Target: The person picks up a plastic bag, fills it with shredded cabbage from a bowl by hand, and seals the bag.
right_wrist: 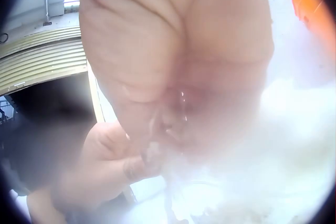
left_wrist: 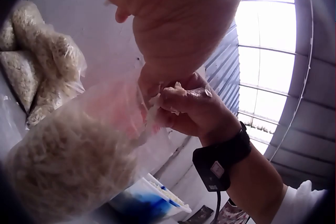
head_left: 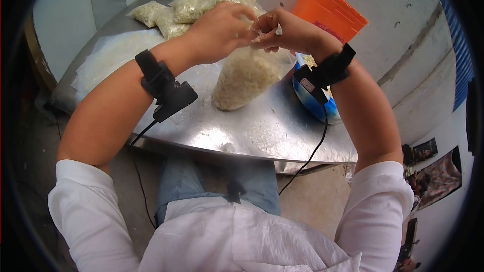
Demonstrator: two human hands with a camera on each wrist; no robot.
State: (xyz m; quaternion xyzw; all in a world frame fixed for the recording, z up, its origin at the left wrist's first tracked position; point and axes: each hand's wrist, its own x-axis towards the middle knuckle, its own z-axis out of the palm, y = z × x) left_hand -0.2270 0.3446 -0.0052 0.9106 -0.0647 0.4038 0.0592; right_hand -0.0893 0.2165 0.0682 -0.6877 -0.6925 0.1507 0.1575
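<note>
A clear plastic bag of pale shreds [head_left: 245, 78] stands tilted on the metal table, its top gathered between both hands. My left hand [head_left: 222, 27] pinches the twisted neck from the left. From the right, my right hand [head_left: 290, 30] grips the same neck with curled fingers, and a pale shred clings to it. In the left wrist view the bag [left_wrist: 68, 163] hangs below the fingers, with the right hand [left_wrist: 197, 106] at its neck. The right wrist view is hazy, and the right palm [right_wrist: 178, 50] hides most of the bag.
Several filled bags [head_left: 194, 9] lie at the table's back left, beside a stack of flat empty bags [head_left: 108, 60]. An orange container [head_left: 327, 12] stands at the back right. A blue and white basin [head_left: 307, 98] with pale shreds sits under the right wrist. The metal table's [head_left: 262, 136] front edge is near the body.
</note>
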